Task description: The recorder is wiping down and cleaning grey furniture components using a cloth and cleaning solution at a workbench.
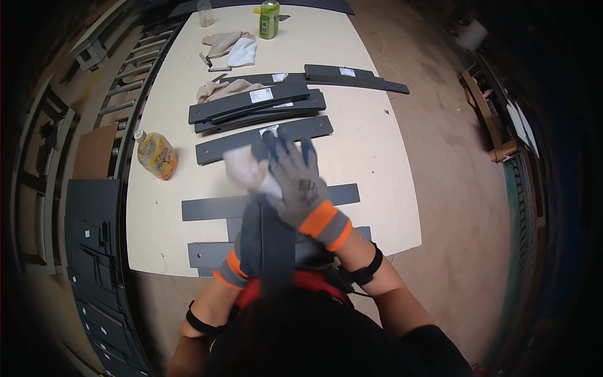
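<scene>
My left hand point(249, 235), in a grey-blue glove with an orange-striped cuff, grips a long dark grey board point(277, 245). The board points away from my body, above the table. My right hand point(295, 182), gloved alike, is at the board's far end with a whitish cloth point(248, 169) under its palm. Motion blurs the cloth and fingers in part. Just beyond the fingers lies a dark board with a label point(217, 148). Nearer to me, another dark board point(204, 209) and a holed board point(213, 254) lie flat, partly hidden by my arms.
Labelled dark boards point(251, 107) are stacked farther up the pale table point(377, 207). A yellow bottle point(156, 156) stands at the left, a green bottle point(269, 20) at the far end near crumpled cloths point(242, 51). Along the left run a roller conveyor point(129, 78) and dark panels point(94, 251).
</scene>
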The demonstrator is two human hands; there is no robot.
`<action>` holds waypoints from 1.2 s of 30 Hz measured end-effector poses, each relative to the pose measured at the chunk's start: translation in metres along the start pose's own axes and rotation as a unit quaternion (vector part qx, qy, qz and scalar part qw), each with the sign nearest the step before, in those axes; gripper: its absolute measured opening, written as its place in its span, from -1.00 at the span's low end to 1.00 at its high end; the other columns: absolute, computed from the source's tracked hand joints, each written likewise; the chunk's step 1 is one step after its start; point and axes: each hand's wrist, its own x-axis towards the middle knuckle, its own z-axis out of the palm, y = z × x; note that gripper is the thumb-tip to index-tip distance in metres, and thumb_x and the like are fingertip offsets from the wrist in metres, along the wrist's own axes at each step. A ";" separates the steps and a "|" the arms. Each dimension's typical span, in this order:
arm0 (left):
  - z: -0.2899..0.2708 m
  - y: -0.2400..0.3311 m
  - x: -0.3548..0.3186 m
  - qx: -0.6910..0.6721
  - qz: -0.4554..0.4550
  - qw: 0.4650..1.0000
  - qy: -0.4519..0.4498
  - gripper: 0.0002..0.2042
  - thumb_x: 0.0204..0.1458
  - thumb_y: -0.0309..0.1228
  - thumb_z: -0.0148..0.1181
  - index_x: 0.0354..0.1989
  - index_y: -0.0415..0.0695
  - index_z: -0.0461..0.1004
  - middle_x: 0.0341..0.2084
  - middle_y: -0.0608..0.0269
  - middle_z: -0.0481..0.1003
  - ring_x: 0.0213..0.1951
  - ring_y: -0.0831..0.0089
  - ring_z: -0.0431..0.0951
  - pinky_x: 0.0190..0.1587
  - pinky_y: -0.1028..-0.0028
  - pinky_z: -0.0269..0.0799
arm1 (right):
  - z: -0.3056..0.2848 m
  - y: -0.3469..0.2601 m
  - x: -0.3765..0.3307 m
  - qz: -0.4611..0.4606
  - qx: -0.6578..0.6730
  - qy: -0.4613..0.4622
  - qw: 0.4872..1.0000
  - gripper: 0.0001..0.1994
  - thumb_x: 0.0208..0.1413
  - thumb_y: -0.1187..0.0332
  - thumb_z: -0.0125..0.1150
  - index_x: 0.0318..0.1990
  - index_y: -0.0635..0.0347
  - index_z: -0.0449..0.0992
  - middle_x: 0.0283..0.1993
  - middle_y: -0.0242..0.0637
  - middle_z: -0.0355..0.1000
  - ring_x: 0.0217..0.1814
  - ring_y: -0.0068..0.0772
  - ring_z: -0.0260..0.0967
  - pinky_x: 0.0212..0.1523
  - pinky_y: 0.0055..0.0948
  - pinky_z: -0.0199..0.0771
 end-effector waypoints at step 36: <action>-0.013 -0.001 -0.026 -0.452 -0.110 0.867 0.180 -0.45 0.24 -0.29 -0.02 0.34 -0.26 0.05 0.22 0.05 0.25 0.16 0.28 0.35 0.21 0.37 0.27 | -0.019 -0.053 -0.036 -0.223 0.077 -0.024 0.972 -0.53 -0.14 0.22 0.29 -0.01 0.17 0.52 0.22 -0.20 0.32 0.36 -0.13 0.15 0.42 -0.02 0.02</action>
